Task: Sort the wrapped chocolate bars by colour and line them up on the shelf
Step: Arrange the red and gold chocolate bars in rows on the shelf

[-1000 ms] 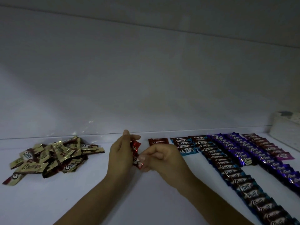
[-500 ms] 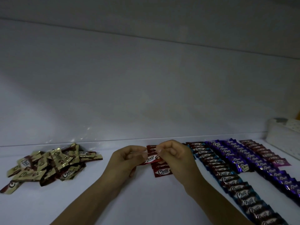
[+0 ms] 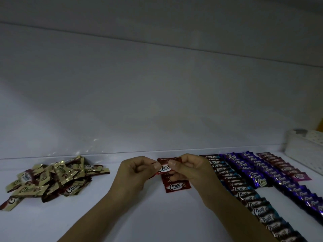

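I hold a red-wrapped bar level between my two hands, just above the shelf. My left hand pinches one end and my right hand pinches the other. Right under it lie the red bars already set down. To my right run the rows, blue, purple and pink. Well off to my left sits the loose gold pile.
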